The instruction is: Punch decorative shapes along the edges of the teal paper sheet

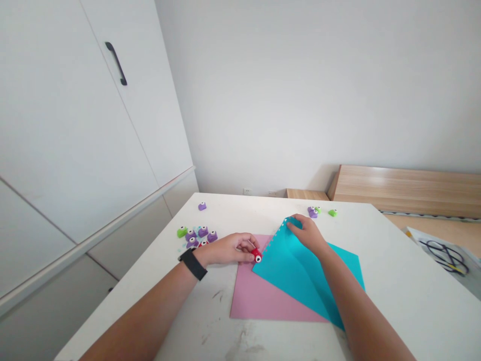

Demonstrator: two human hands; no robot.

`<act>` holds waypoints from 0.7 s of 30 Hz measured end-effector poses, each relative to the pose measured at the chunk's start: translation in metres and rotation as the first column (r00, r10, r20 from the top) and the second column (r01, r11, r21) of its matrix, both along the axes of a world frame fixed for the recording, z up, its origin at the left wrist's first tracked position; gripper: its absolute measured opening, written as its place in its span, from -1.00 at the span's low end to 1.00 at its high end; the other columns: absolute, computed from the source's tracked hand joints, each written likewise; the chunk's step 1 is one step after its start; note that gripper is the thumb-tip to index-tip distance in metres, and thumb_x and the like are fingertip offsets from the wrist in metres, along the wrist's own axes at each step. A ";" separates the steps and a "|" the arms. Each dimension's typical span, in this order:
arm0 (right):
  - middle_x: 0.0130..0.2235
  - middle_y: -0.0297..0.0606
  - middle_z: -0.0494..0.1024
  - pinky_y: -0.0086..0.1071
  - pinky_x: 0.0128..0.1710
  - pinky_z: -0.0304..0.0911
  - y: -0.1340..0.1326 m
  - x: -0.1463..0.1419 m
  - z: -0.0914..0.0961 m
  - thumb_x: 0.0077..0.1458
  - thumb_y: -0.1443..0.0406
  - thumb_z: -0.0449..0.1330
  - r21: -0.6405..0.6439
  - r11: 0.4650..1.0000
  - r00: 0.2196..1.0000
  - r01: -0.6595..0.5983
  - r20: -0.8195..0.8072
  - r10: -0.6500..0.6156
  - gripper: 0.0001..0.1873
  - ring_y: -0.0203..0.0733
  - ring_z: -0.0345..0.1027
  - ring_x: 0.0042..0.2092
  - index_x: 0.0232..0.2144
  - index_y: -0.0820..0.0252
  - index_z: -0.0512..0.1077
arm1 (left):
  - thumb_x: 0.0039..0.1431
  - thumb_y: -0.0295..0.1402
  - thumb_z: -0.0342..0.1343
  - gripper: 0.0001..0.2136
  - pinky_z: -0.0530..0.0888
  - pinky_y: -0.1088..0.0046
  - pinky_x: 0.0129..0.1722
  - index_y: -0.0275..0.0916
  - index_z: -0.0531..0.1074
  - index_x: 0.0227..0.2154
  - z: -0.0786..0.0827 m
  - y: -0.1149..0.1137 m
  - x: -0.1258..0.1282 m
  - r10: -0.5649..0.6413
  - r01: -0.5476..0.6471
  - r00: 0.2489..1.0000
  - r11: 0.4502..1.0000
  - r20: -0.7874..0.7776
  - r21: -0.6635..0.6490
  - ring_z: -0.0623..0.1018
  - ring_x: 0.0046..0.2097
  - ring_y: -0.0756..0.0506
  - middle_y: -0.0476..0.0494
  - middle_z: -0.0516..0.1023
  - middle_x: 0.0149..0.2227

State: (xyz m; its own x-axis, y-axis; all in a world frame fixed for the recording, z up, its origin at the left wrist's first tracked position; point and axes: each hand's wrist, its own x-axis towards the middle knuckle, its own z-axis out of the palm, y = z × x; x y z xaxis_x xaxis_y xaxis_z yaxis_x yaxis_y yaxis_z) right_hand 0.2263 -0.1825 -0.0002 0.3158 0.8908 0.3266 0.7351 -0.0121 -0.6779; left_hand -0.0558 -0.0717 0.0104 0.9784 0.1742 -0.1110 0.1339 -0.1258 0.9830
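My left hand, with a black band at its wrist, is closed on a small red clip bearing a round white-and-black eye. The clip is at the left edge of a teal sheet that has a row of holes; whether it bites the sheet I cannot tell. Thumb and fingers of my right hand pinch the sheet's far corner, lifting and curving it. A pink sheet lies partly under the teal one. Left of my left hand, several purple clips, a green clip and a partly hidden red one are grouped.
Another purple clip lies at the far left of the white table. Purple and green clips lie near its far edge at right. A white cabinet stands at left. At right are a wooden headboard and black cable.
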 end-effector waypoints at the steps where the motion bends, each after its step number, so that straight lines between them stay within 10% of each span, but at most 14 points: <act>1: -0.27 -0.23 0.61 -0.25 -0.12 0.30 0.000 0.000 0.000 0.12 0.18 0.13 0.001 1.000 1.000 -0.001 0.001 0.001 -0.79 -0.05 0.47 -0.19 -0.29 0.12 0.51 | 0.13 -0.16 0.27 -0.62 0.45 0.36 -0.18 -0.26 0.39 -0.08 0.000 0.000 0.000 -0.005 0.005 1.000 1.000 -0.006 -0.014 0.59 -0.10 -0.14 -0.28 0.61 -0.10; 21: -0.22 -0.22 0.63 -0.23 -0.07 0.30 0.002 -0.003 -0.003 0.11 0.19 0.15 0.015 1.000 1.000 0.015 -0.001 -0.015 -0.79 -0.02 0.48 -0.15 -0.26 0.10 0.52 | 0.10 -0.14 0.29 -0.60 0.48 0.38 -0.24 -0.24 0.41 -0.08 -0.004 -0.001 0.003 0.024 -0.025 0.998 1.000 -0.052 -0.018 0.60 -0.15 -0.15 -0.27 0.61 -0.12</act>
